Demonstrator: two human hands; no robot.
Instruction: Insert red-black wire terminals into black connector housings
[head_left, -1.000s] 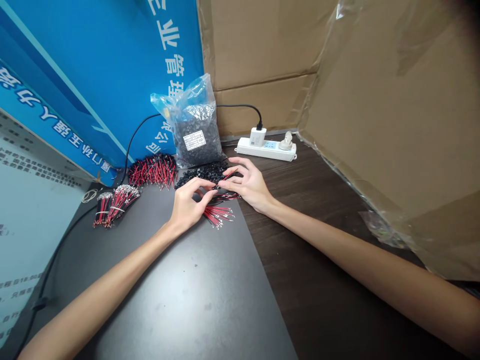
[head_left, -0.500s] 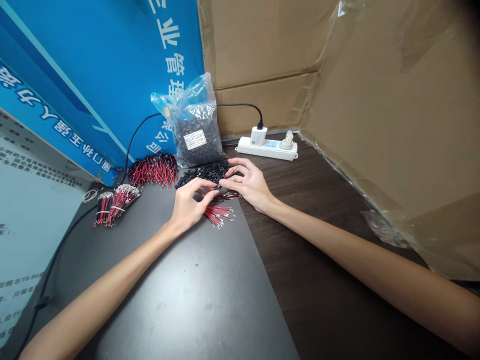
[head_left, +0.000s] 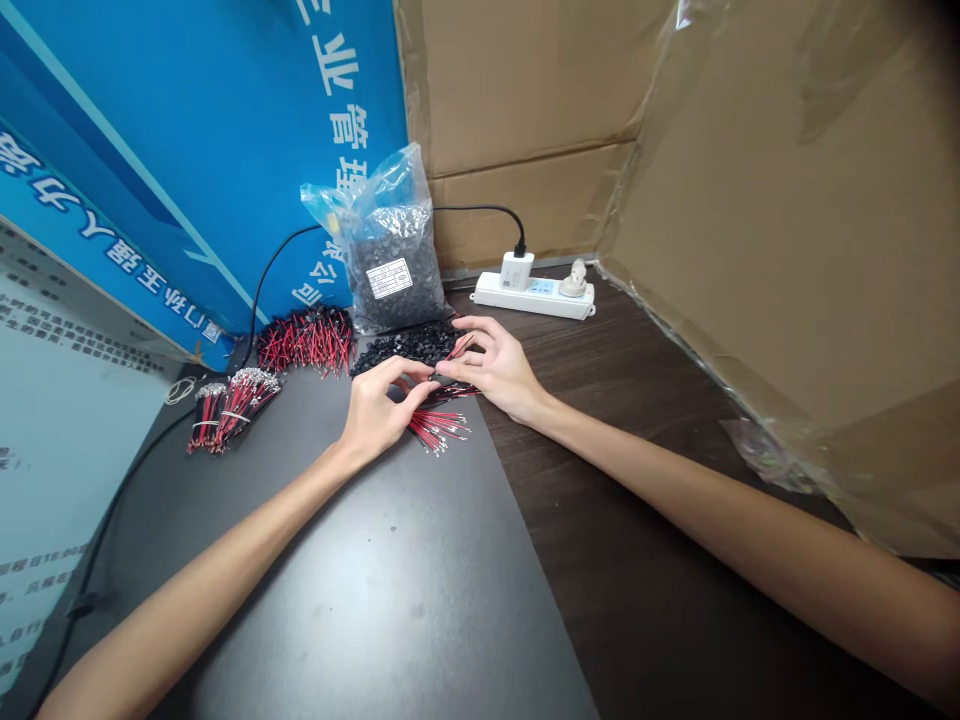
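Here, the left hand [head_left: 377, 408] pinches a small black connector [head_left: 435, 377] between thumb and forefinger; the right hand [head_left: 501, 372], its fingertips meeting the left's, holds a red wire [head_left: 461, 346] that slants up across its fingers; just beyond both hands lies a heap of black connectors [head_left: 405, 345], with a filled plastic bag [head_left: 396, 265] behind it; loose red wires [head_left: 437, 430] fan out just below the left hand's fingertips.

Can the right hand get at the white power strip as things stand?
Probably yes: the power strip sits just beyond the right hand, nothing visible between. Its fingers hold a red wire, though.
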